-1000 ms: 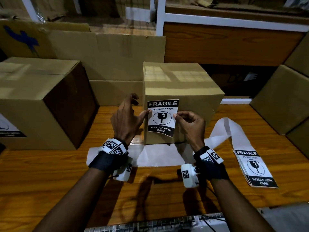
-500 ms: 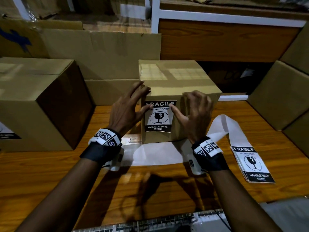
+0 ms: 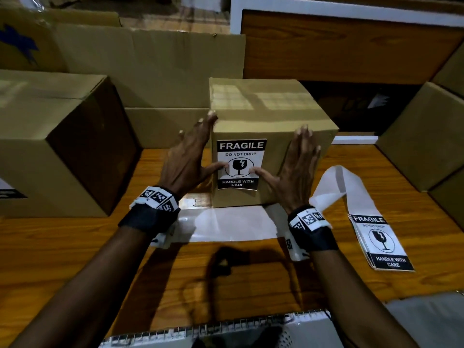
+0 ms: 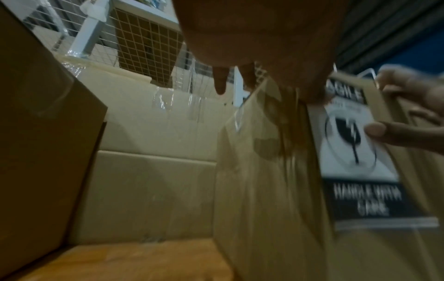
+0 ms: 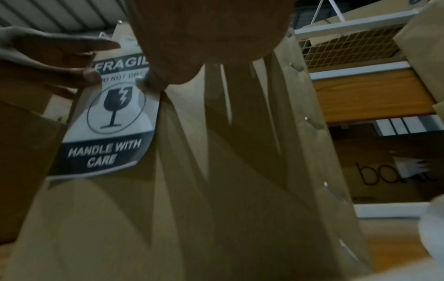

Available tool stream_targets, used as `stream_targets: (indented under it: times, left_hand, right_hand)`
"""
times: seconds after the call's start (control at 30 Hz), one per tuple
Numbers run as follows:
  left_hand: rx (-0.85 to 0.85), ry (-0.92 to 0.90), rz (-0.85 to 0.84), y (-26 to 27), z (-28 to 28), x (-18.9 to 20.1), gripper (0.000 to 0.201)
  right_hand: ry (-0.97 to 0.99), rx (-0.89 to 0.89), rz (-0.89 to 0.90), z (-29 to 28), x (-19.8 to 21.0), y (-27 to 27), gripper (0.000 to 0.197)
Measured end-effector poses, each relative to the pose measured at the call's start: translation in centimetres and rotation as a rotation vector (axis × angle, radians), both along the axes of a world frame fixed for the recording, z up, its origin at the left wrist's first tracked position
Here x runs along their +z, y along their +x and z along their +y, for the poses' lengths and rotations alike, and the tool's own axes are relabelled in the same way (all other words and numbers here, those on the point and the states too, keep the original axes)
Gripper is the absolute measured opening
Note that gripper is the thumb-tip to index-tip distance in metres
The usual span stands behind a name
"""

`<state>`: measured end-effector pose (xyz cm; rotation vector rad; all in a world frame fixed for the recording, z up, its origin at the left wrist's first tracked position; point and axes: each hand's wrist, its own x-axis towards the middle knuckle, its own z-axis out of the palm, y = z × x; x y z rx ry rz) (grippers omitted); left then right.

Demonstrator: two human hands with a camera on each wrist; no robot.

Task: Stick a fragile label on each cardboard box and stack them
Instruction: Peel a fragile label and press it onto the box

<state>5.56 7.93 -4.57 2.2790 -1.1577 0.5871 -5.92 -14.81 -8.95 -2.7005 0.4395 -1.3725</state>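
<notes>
A small cardboard box (image 3: pixel 271 114) stands on the wooden table (image 3: pixel 226 277), a black-and-white fragile label (image 3: pixel 240 164) on its near face. My left hand (image 3: pixel 187 159) lies flat against the box's left corner, thumb pressing the label's left side. My right hand (image 3: pixel 296 162) lies flat on the near face, thumb pressing the label's right side. The left wrist view shows the label (image 4: pixel 355 152) blurred, with the other hand's thumb on it. In the right wrist view the label (image 5: pixel 113 121) has both thumbs at its upper part, and its lower edge curls slightly.
A larger box (image 3: pixel 57 144) with a label stands at the left. Flattened cardboard (image 3: pixel 150 71) leans behind. More boxes (image 3: pixel 424 136) sit at the right. White backing paper (image 3: pixel 231 226) lies under my wrists, trailing to a label stack (image 3: pixel 381 242) at the right.
A second ago both hands pinched the label's edges against the box. Now the fingers are spread flat and the thumbs press the stuck label. The head camera has tilted closer.
</notes>
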Motion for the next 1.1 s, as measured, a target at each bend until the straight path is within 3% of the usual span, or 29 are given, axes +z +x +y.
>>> stream_targets:
  times: [0.13,0.23,0.33,0.43,0.53,0.7,0.87,1.1]
  left_hand:
    - [0.09,0.139,0.123,0.1,-0.1,-2.3,0.14]
    - [0.109,0.189,0.164,0.1,-0.1,-3.9,0.147]
    - [0.125,0.215,0.181,-0.1,0.1,-4.3,0.149]
    - [0.112,0.17,0.154,0.3,0.4,-3.5,0.146]
    - [0.055,0.022,0.064,0.7,0.3,-1.1,0.132]
    - [-0.045,-0.063,-0.149,1.1,-0.9,2.7,0.098]
    - [-0.111,-0.073,-0.289,1.3,-1.0,2.3,0.056]
    - [0.02,-0.046,-0.244,0.5,-2.7,2.0,0.058]
  right_hand:
    - [-0.025,-0.068,0.11,0.5,-2.4,-0.4,0.132]
    - [-0.089,-0.116,0.152,0.7,-2.8,-0.5,0.139]
    - [-0.18,-0.274,0.187,1.1,-1.8,-1.2,0.166]
    - [-0.169,-0.064,0.186,-0.2,-1.1,-1.2,0.142]
    - [-0.117,-0.031,0.156,-0.9,1.7,-0.2,0.136]
    - [-0.008,0.005,0.129,-1.0,5.1,1.0,0.114]
    - [0.115,0.064,0.012,-1.3,5.9,0.8,0.079]
    - [0.023,0.014,0.044,0.1,5.7,1.2,0.078]
